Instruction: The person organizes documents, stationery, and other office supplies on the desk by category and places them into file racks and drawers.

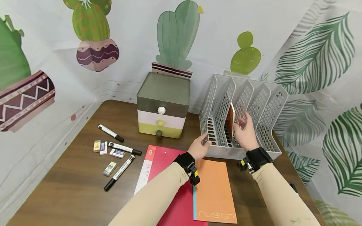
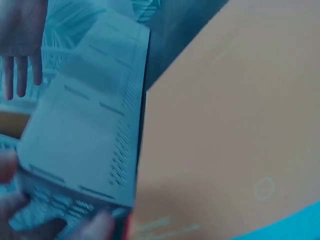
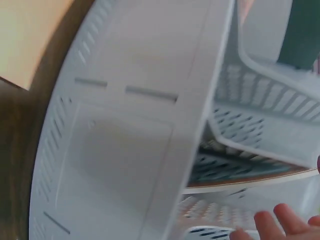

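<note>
A grey file organizer point(image 1: 226, 151) with several upright slots stands at the back right. My left hand point(image 1: 199, 147) grips its front left corner; in the left wrist view, blurred fingers point(image 2: 97, 227) lie about that corner. An orange-brown notebook point(image 1: 230, 121) with pale page edges stands in the second slot from the left. Beside it, on its right, my right hand point(image 1: 245, 133) reaches into the organizer with loosely bent fingers. A gap shows between its fingertips point(image 3: 282, 220) and the notebook in the right wrist view.
In front lie a red folder point(image 1: 167, 153) and an orange notebook point(image 1: 215, 191), partly overlapping. A small drawer box point(image 1: 164, 89) stands left of the organizer. Several markers point(image 1: 120, 172) and boxed erasers point(image 1: 109, 168) lie on the left of the table point(image 1: 70, 179).
</note>
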Motion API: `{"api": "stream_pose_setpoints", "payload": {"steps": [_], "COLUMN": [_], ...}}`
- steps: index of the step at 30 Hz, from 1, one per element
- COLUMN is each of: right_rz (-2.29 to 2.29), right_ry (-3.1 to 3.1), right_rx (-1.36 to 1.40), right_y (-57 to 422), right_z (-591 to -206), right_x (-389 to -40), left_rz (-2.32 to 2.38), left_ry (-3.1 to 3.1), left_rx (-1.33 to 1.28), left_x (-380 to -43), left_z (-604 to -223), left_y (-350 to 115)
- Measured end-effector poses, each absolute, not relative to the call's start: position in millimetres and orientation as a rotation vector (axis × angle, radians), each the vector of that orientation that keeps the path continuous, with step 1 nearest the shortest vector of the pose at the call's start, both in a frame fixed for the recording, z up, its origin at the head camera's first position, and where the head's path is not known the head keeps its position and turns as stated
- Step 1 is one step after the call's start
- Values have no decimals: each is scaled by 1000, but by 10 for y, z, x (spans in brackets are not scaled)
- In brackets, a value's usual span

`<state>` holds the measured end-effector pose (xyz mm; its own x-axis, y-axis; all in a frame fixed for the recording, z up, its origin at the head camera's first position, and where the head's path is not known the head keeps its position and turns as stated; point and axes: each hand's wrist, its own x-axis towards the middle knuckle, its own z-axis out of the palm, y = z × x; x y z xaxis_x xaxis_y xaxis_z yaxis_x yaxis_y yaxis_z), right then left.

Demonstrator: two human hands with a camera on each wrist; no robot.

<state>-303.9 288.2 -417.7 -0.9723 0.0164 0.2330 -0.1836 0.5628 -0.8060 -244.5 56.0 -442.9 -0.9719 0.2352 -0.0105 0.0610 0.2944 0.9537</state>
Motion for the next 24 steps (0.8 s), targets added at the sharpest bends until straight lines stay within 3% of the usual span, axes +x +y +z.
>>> {"api": "stream_pose_setpoints", "payload": {"steps": [2,3,9,16,24], "right_rz": [1313,1309,1425,1544,1753], "right_ry": [-2551,-2553,-2681,-2932,-3133], "right_rx": [195,213,196,22,-228], "right_y": [3031,2995,2462,2499,2542], "right_z": [-4478,-4449,-3704,-3875,-4042], "right_x": [-3167,-3085,-2079,-1648,-1409], "left_rz": [1706,1674,1460,1258,1250], "left_ry": [2481,2522,2682,2701,2559], "left_rx": [280,287,353,443,442], "left_x": [-2427,-2415,-2246,-1963,-1665], "left_z": [-4391,-4374,-4244,-4233,-4254], "left_y": [501,461,79,-295,-400]}}
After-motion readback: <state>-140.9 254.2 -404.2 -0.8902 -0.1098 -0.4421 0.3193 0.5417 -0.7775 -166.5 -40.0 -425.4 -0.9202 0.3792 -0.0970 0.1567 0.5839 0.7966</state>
